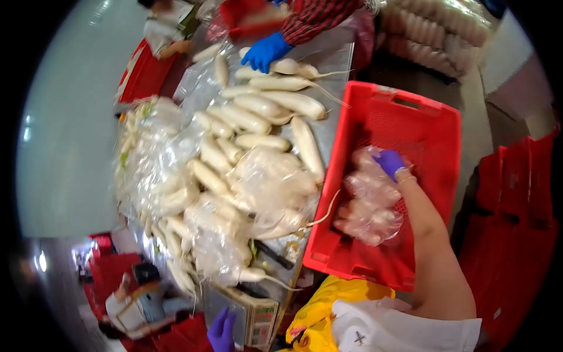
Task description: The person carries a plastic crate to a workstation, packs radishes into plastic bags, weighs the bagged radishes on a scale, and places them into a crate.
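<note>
My right hand (pixel 392 164), in a purple glove, reaches into a red plastic crate (pixel 334 258). Its fingers are closed on the upper end of a clear plastic bag of white radishes (pixel 369 196), which lies inside the crate. My left hand (pixel 221 332), gloved in purple too, is at the bottom edge beside a scale (pixel 258 322), fingers stretched out and holding nothing. Many long white radishes (pixel 252 120) lie loose on the metal table, left of the crate. Among them are clear bags packed with radishes (pixel 275 182).
Across the table, a co-worker's blue-gloved hand (pixel 267 53) touches radishes. A dark-handled tool (pixel 274 254) lies near the scale. Red crates (pixel 510 234) stand at the right, and stacked bagged goods (pixel 434 29) at the back. Other people are at the far left.
</note>
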Demonstrator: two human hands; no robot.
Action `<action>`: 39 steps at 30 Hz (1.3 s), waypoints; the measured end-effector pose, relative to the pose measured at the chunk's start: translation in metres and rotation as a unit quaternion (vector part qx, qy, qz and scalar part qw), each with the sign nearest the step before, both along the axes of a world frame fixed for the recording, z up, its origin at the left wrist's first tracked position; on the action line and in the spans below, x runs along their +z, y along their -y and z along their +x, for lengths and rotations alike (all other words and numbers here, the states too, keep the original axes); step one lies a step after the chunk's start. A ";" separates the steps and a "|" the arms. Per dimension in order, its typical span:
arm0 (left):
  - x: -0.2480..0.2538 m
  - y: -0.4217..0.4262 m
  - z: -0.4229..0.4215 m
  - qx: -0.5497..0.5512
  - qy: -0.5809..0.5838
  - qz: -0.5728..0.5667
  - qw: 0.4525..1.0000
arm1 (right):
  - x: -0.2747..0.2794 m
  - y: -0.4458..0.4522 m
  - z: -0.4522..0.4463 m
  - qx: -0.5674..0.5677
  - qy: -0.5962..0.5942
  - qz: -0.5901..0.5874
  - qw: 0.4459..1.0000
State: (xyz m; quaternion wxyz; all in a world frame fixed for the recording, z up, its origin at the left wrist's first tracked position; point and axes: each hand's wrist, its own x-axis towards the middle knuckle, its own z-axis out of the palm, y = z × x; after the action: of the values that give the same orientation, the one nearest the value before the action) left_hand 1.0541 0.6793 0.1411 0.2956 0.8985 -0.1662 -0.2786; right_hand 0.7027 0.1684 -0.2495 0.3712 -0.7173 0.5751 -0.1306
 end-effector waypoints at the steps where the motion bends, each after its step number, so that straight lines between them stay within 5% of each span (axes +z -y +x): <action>1: 0.004 0.022 -0.012 0.004 -0.010 -0.009 1.000 | -0.010 -0.003 -0.002 0.058 -0.084 -0.011 0.995; 6: -0.015 0.021 -0.006 -0.002 -0.045 -0.037 0.998 | -0.025 -0.019 -0.005 0.178 -0.262 0.069 0.946; 9: -0.014 0.025 -0.009 -0.004 -0.054 -0.041 0.998 | 0.029 -0.028 0.015 0.175 -0.322 0.077 0.927; 13: -0.021 0.012 0.000 -0.014 -0.046 -0.009 0.999 | 0.096 -0.029 0.047 0.026 -0.205 -0.043 0.978; 16: -0.033 -0.002 0.015 -0.033 -0.047 -0.025 0.998 | 0.164 -0.033 0.088 0.023 -0.040 -0.153 0.987; 18: -0.037 -0.005 0.023 -0.039 -0.068 -0.041 0.996 | 0.200 -0.033 0.119 0.082 0.066 -0.318 0.942; 24: -0.042 -0.028 0.042 -0.072 -0.006 -0.048 0.996 | 0.286 -0.085 0.204 0.236 0.196 -0.274 0.912; 26: -0.055 -0.044 0.048 -0.118 0.049 -0.076 0.989 | 0.309 -0.113 0.222 0.275 0.135 -0.255 0.917; 30: -0.122 -0.101 0.061 -0.013 -0.096 -0.171 0.981 | 0.294 -0.143 0.248 0.294 0.029 -0.267 0.917; 39: -0.100 -0.104 0.048 -0.028 -0.084 -0.148 0.985 | 0.280 -0.136 0.315 0.260 0.014 -0.251 0.932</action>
State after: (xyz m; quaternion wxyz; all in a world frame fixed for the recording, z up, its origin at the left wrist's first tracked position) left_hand 1.1022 0.7836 0.0413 0.4307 0.8131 -0.2049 -0.3336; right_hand 1.0181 0.3043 0.0306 0.2083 -0.9096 0.3116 -0.1796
